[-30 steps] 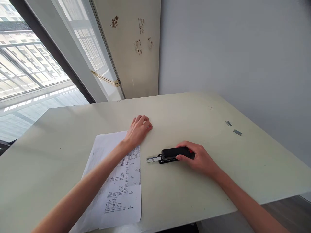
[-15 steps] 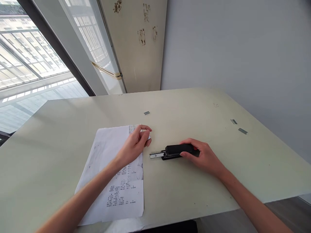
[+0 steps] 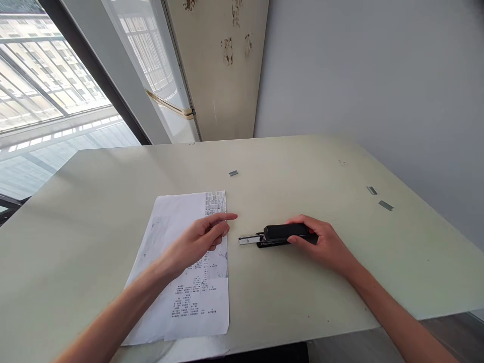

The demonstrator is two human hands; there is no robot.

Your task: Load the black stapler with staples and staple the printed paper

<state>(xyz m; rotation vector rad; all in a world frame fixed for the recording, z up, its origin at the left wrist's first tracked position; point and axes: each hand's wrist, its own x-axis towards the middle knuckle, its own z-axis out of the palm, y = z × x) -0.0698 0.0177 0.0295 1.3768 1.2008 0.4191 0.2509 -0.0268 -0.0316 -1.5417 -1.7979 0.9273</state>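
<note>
My right hand (image 3: 327, 244) is closed around the back end of a black stapler (image 3: 282, 233) that lies flat on the pale green table (image 3: 302, 171). The stapler's metal staple tray (image 3: 247, 240) sticks out of its left end. My left hand (image 3: 200, 239) hovers over the right edge of a printed white sheet of paper (image 3: 172, 219). Its index finger stretches toward the stapler, the other fingers are loosely bent, and I see nothing in them. A gap of bare table separates the fingertip from the tray.
One short strip of staples (image 3: 233, 173) lies beyond the paper. Two more strips (image 3: 372, 190) (image 3: 386, 205) lie far right near the grey wall. A glass door with a brass handle (image 3: 168, 103) stands behind the table at left. The table's near edge runs just below the paper.
My left hand drew back from the table beyond the paper, uncovering a staple strip, and now hovers over the sheet. The right hand stayed on the stapler. The view tilted slightly.
</note>
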